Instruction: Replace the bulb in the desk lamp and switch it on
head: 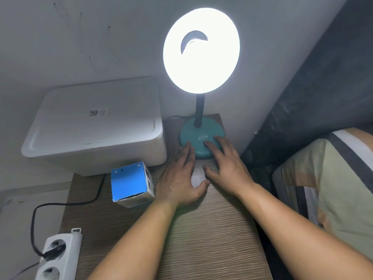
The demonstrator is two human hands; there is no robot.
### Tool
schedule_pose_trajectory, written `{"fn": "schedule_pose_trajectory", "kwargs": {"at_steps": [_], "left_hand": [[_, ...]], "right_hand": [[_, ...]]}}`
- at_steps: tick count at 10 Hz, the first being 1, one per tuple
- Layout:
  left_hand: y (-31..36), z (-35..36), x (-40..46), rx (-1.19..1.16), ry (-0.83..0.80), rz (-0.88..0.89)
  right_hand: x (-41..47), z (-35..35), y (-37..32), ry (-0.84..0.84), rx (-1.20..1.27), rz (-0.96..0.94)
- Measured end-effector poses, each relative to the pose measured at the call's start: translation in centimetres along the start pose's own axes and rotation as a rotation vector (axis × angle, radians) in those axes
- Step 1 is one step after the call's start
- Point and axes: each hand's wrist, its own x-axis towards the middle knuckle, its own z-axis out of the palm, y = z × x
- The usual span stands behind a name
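The desk lamp stands at the back of the wooden table. Its round shade glows bright white, and the glare hides the bulb inside. A black neck runs down to a teal base. My left hand lies flat on the table with its fingertips against the base's left front edge. My right hand rests with its fingers spread on the base, one fingertip over the dark switch. Neither hand holds anything. A blue and white bulb box sits left of my left hand.
A white lidded bin stands left of the lamp against the wall. A black cord runs from the lamp to a white power strip at the lower left. A bed with a patterned pillow borders the table on the right.
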Motion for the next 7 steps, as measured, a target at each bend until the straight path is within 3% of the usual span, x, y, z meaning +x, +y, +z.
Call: {"fn": "schedule_pose_trajectory", "kwargs": {"at_steps": [5,6,7], "left_hand": [[0.1,0.1,0.0,0.062,-0.048,-0.030],[0.5,-0.5,0.1,-0.007,-0.074,-0.070],[1.3,-1.0,-0.3,-0.116,-0.044,-0.113]], "right_hand": [[-0.5,-0.7,-0.7,0.004,0.054,-0.019],[-1.8,-1.2,-1.1,-0.067,0.083,0.036],[-3.3,-1.8,-1.8,0.035,0.054,0.045]]}}
